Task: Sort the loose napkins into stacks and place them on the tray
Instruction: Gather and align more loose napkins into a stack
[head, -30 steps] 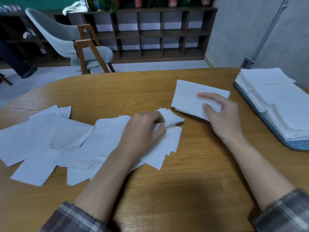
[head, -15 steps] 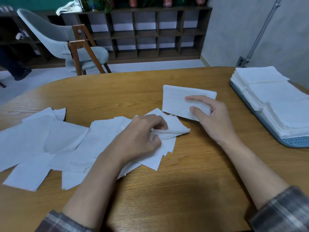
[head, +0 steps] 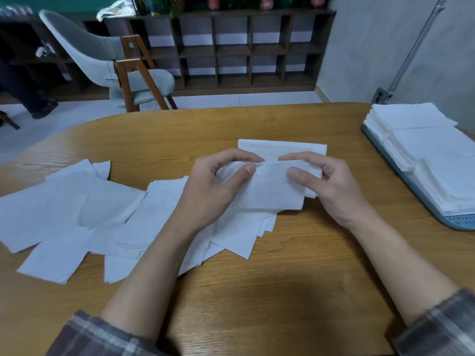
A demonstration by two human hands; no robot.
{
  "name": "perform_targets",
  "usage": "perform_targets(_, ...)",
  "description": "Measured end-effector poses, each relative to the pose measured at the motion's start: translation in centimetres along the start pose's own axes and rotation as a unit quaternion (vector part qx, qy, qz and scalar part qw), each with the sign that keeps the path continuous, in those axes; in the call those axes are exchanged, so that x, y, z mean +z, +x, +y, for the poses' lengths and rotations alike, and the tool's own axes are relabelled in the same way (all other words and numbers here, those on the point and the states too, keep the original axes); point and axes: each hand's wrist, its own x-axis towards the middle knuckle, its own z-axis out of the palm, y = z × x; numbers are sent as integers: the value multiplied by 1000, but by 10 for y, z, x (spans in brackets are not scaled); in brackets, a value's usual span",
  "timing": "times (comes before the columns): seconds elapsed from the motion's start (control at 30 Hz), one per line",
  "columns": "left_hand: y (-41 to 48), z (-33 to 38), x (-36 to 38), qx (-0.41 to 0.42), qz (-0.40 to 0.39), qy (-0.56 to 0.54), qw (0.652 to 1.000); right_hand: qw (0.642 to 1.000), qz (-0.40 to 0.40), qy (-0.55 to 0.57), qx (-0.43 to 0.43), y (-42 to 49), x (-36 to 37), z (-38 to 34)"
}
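Where the hands meet: one napkin (head: pixel 272 187) is held off the table (head: pixel 282 291), stretched between both hands just above the near edge of the loose pile.
Left hand (head: pixel 213 191): fingers curled, thumb and forefinger pinch the napkin's left end, which bunches inside the palm.
Right hand (head: pixel 331 191): thumb lies on the near face, forefinger reaches over the top edge, and the other fingers curl behind; together they pinch the right end.
Small stack (head: pixel 282 149): lies flat on the table just behind the hands, partly hidden by them.
Loose napkins (head: pixel 77 209): spread in an overlapping scatter across the left half of the table, reaching under the left forearm.
Tray (head: pixel 460 220): blue-grey, at the right edge of the table, well apart from the scatter.
Stacked napkins (head: pixel 437 160): several neat white piles fill the tray side by side.
Sleeves: plaid, pushed up both forearms.
Background: a grey chair (head: pixel 102 57) with wooden legs and a dark cubby shelf (head: pixel 231 47) beyond the table.
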Motion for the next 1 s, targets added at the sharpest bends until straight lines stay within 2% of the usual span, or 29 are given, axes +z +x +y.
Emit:
perform_targets(0.2, 1, -6, 2, -19, 24, -23, 999, 996, 41, 72, 31, 0, -1, 1)
perform_targets(0.3, 0, -9, 6, -32, 44, -18, 998, 992, -2, 117, 49, 0, 1, -1)
perform_targets(0.4, 0, -10, 9, -48, 49, -26, 997, 993, -41, 105, 42, -3, 9, -3)
perform_targets(0.63, 1, -11, 13, -34, 57, 2, 998, 997, -43, 56, 15, -5, 16, -6)
perform_targets(0.8, -2, -14, 19, -14, 98, 59, 993, 997, 0, 76, -3, -4, 15, -6)
perform_targets(0.87, -1, -11, 17, -71, 82, 16, 994, 990, 10, 140, 0, -3, 12, -6)
perform_targets(0.93, 0, -9, 17, -135, 53, -92, 985, 987, 14, 163, -1, -2, 9, -5)
perform_targets(1.0, 0, -11, 18, -132, 61, -98, 985, 988, 9, 154, 1, -1, 7, -5)
